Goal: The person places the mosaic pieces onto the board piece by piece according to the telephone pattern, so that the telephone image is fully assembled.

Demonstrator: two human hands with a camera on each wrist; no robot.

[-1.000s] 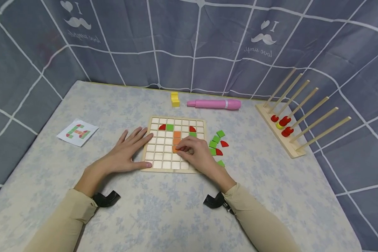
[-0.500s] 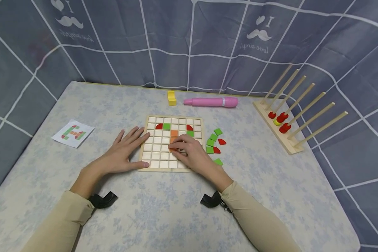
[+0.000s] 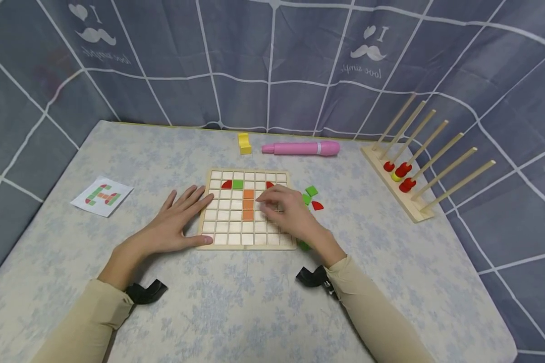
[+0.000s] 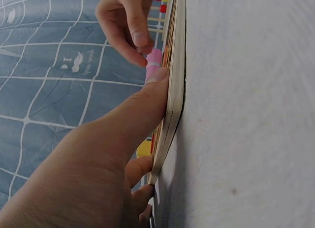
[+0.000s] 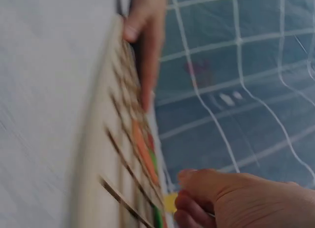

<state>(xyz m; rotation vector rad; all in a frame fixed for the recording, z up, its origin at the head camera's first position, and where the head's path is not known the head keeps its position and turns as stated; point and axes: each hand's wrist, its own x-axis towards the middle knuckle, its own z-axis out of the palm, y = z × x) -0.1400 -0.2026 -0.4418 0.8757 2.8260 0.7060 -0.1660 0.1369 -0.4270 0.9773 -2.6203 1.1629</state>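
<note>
A wooden grid board (image 3: 222,227) lies on the table before me. My left hand (image 3: 170,224) rests at its left edge with fingers spread; in the left wrist view the thumb (image 4: 147,97) presses on the rim. Over the board's right half hovers my right hand (image 3: 292,212), fingers loosely bent, nothing visible between them. Just left of its fingertips, three orange square tiles (image 3: 248,204) stand in one column. Higher up sit a red quarter-round tile (image 3: 227,185) beside a green square tile (image 3: 237,184), and another red tile (image 3: 270,185) partly behind the right hand.
Loose green tiles (image 3: 311,190) and a red quarter-round tile (image 3: 317,205) lie right of the board, some covered by the right hand. A pattern card (image 3: 102,195) is at left. Behind are a yellow block (image 3: 244,143), a pink pen-like cylinder (image 3: 301,148) and a peg rack (image 3: 397,186).
The right hand has let go of the lowest orange tile, now lying in its cell, and moved up and right off it. The left hand stays on the board; the head view shifts slightly.
</note>
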